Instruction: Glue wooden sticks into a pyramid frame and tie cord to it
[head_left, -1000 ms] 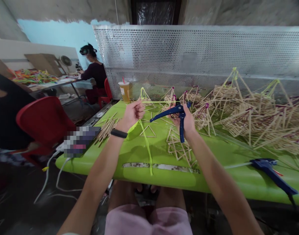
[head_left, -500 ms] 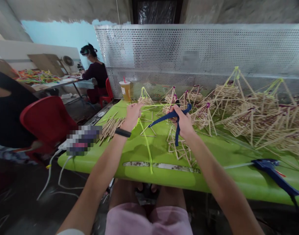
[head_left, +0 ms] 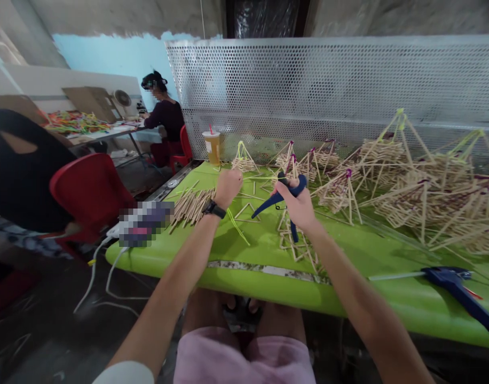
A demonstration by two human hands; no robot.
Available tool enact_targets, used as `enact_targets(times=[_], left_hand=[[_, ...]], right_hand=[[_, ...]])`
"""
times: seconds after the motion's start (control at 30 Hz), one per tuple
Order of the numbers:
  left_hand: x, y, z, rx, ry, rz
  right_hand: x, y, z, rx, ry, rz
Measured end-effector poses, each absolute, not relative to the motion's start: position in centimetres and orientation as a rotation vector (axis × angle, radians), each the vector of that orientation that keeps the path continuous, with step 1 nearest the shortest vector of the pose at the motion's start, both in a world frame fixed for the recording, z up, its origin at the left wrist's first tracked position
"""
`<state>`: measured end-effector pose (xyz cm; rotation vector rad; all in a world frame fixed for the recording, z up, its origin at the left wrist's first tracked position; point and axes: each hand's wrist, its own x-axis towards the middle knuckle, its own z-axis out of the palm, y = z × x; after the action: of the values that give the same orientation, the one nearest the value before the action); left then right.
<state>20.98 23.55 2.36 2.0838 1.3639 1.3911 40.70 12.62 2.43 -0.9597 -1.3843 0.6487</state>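
Both hands dropping lower toward green table [head_left: 244,277] than a second ago; cord tail now much shorter below fist. Judging: cord being drawn in, tying step advancing. Left hand [head_left: 227,186] fisted tight around yellow-green cord [head_left: 237,226], cord trailing down onto tabletop. Right hand [head_left: 298,202] wrapping fingers around blue glue gun [head_left: 277,199], nozzle pointing left, just above stick triangles [head_left: 296,245]. Loose sticks [head_left: 190,205] lying left of wrist.
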Motion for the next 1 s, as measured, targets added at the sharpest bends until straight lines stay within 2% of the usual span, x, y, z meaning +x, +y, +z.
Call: enact_targets(times=[0.13,0.27,0.37,0.47,0.6,0.77,1.0], left_hand=[[20.0,24.5,1.7,2.031,1.532,1.298],[16.5,25.0,2.1,1.954,1.721,1.292],[15.3,24.2,3.3,1.886,1.735,1.527],[16.8,22.6,4.3,1.731,1.445,1.742],[19.4,20.8,5.0,1.459,1.017,1.459],[19.8,19.9,6.1,1.054,0.763,1.135],[19.6,18.3,7.1,0.961,0.632,1.041]], right_hand=[[40.4,11.0,3.1,-0.961,-1.477,0.607],[41.3,10.0,4.7,-0.791,-1.314,0.564],[42.4,10.7,5.1,-0.791,-1.267,0.512],[42.8,11.9,4.4,-0.873,-1.324,0.499],[42.0,12.0,3.5,-0.936,-1.445,0.555],[41.2,11.4,3.0,-1.029,-1.569,0.617],[40.7,12.6,1.4,-1.122,-1.636,0.634]])
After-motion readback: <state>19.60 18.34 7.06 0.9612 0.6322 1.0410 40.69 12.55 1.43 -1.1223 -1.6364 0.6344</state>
